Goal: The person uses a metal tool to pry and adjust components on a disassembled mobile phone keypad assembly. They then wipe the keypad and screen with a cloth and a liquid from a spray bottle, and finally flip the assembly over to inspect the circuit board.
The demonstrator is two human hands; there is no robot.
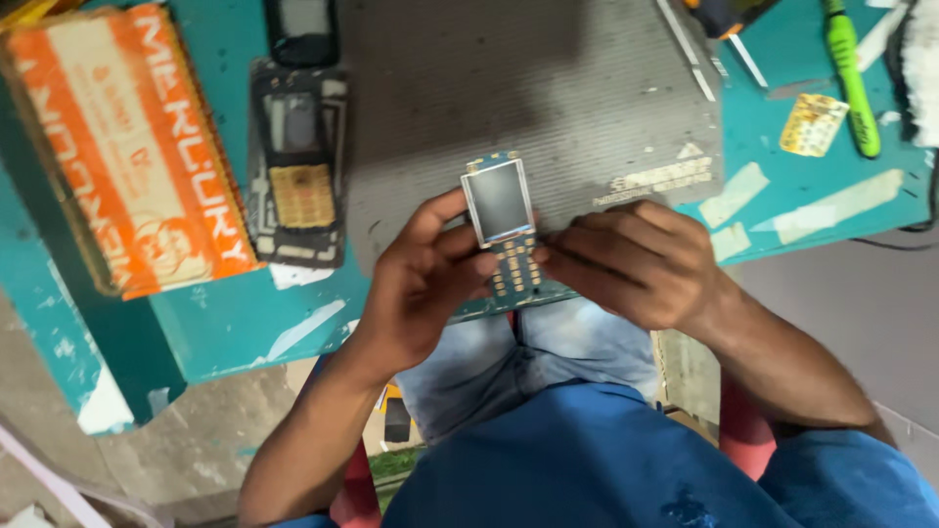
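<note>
Since the left hand (425, 279) and right hand (631, 259) only pinch the bare phone circuit board (506, 230) by its edges at the table rim (245, 328), a slipping fingertip could drop it or smudge its screen.

phone circuit board (511, 256): blue-green with rows of little gold dots, and a grey screen in a silver frame
worktop (235, 323): teal, with white scratches and pale tape bits
mat (548, 108): grey with thin lines
box (127, 147): orange and cream with stripes
phone frame (296, 161): black with a gold keypad patch
pen-like tool (851, 78): bright green
small card (812, 124): yellow with dots
jeans (548, 357): light blue
shirt (606, 460): dark blue
</note>
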